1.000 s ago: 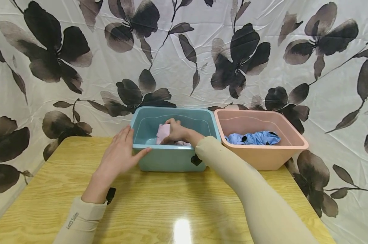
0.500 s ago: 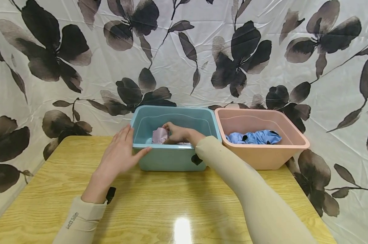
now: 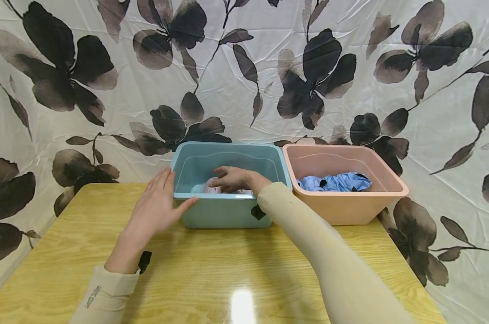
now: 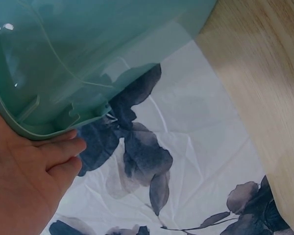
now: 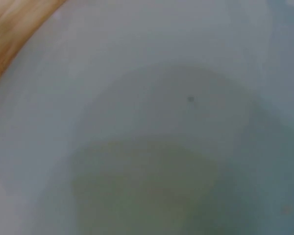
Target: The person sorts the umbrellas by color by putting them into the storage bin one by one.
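A teal plastic bin (image 3: 224, 210) stands on the wooden table with pale pink cloth (image 3: 210, 188) low inside it. My right hand (image 3: 235, 179) reaches over its front rim, just above the cloth, fingers loosely bent and apart; nothing shows in its grasp. My left hand (image 3: 154, 204) rests against the bin's left side, fingers straight, thumb along the front. In the left wrist view, its fingertips (image 4: 68, 152) touch the bin's rim (image 4: 44, 136). The right wrist view holds only a blurred close surface, probably the bin wall (image 5: 152, 112). Most of the cloth is hidden by hand and rim.
A peach bin (image 3: 337, 209) touches the teal bin on its right. Light blue clothing (image 3: 341, 182) with dark patches lies in it. Behind both hangs a white floral curtain (image 3: 244, 103). The wooden table (image 3: 204, 274) extends in front.
My right hand held the pink cloth, lowered it toward the bin's bottom and then released it, fingers loosening. The left hand has stayed on the bin's side.
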Demonstrator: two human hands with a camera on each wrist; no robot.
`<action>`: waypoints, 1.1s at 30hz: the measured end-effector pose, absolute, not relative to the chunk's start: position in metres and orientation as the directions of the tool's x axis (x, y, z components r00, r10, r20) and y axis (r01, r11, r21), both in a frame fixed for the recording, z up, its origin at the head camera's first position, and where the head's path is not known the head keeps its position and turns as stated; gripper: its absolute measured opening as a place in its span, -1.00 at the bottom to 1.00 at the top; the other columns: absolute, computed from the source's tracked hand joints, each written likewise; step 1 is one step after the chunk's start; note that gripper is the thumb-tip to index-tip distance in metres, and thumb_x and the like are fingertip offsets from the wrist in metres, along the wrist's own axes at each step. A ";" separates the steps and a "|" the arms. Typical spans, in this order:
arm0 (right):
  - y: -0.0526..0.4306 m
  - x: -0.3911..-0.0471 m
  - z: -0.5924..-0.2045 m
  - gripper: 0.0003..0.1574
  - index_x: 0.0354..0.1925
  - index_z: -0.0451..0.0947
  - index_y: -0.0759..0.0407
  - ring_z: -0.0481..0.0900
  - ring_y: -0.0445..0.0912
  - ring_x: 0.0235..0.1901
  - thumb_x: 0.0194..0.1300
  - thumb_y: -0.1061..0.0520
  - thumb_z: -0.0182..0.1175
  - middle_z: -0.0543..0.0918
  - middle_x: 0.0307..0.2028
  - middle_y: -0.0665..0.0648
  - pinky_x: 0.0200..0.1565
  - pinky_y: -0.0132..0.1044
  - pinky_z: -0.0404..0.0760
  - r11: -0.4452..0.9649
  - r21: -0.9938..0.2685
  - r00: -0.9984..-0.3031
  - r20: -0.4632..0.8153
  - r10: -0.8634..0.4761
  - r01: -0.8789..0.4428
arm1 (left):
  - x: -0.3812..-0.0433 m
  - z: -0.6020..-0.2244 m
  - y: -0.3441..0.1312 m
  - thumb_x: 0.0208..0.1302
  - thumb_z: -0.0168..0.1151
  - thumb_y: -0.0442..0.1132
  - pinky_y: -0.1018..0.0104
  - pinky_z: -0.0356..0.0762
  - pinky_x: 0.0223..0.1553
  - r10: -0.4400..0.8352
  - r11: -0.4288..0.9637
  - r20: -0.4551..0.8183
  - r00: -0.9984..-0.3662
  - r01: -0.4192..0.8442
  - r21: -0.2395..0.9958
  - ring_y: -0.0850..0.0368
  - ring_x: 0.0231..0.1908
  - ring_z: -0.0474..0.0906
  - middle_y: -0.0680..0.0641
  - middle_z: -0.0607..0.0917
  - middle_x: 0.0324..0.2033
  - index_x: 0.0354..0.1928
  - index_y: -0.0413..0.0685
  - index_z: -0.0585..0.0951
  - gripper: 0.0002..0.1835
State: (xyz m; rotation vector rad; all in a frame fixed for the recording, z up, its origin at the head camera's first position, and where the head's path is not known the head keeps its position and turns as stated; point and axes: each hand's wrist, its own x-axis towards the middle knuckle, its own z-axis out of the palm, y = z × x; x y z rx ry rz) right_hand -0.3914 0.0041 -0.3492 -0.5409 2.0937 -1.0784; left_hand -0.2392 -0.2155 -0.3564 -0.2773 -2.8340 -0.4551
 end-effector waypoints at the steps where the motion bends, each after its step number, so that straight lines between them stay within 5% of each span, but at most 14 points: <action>1: 0.004 -0.391 -0.349 0.03 0.67 -0.07 0.17 0.46 0.18 0.38 0.53 -0.06 0.23 0.19 0.57 0.31 0.36 0.01 0.50 0.565 -0.824 -0.663 -0.400 -0.633 -0.043 | -0.239 -0.357 -0.216 0.43 0.00 0.47 -0.27 -0.06 0.56 0.144 0.932 0.278 -0.950 0.224 0.284 -0.38 0.58 -0.08 -0.48 0.03 0.57 0.58 -0.50 0.00 0.18; 8: -0.001 -0.393 -0.347 -0.06 0.64 0.05 0.15 0.41 0.16 0.42 0.53 -0.03 0.24 0.21 0.57 0.30 0.33 0.04 0.54 0.535 -0.833 -0.708 -0.294 -0.642 -0.139 | -0.236 -0.356 -0.219 0.42 -0.01 0.49 -0.30 -0.06 0.56 0.140 0.927 0.275 -0.951 0.224 0.302 -0.40 0.58 -0.09 -0.48 0.01 0.58 0.59 -0.46 -0.03 0.20; 17: 0.006 -0.370 -0.328 -0.17 0.60 0.21 0.02 0.40 0.10 0.45 0.53 -0.11 0.22 0.33 0.54 0.12 0.38 0.00 0.49 0.457 -0.802 -0.787 0.027 -0.617 -0.385 | -0.233 -0.358 -0.228 0.41 0.01 0.49 -0.32 -0.07 0.55 0.114 0.927 0.265 -0.958 0.198 0.317 -0.40 0.59 -0.12 -0.48 -0.03 0.59 0.60 -0.45 -0.03 0.20; 26: 0.055 -0.326 -0.330 -0.21 0.60 0.23 0.04 0.28 0.09 0.51 0.56 -0.11 0.18 0.28 0.56 0.14 0.47 0.10 0.34 0.474 -0.569 -0.734 0.427 -0.528 -0.672 | -0.228 -0.369 -0.230 0.42 0.05 0.45 -0.37 -0.10 0.53 0.067 0.919 0.325 -0.943 0.185 0.347 -0.39 0.60 -0.21 -0.32 -0.27 0.64 0.64 -0.32 -0.22 0.21; 33: 0.115 -0.304 -0.352 -0.21 0.58 0.25 0.17 0.07 0.14 0.60 0.56 -0.11 0.14 0.25 0.57 0.18 0.56 0.18 0.08 0.572 -0.386 -0.651 0.657 -0.381 -0.724 | -0.218 -0.375 -0.240 0.43 0.04 0.44 -0.42 -0.20 0.53 0.021 0.928 0.333 -0.943 0.143 0.345 -0.41 0.60 -0.28 -0.38 -0.18 0.63 0.64 -0.32 -0.20 0.19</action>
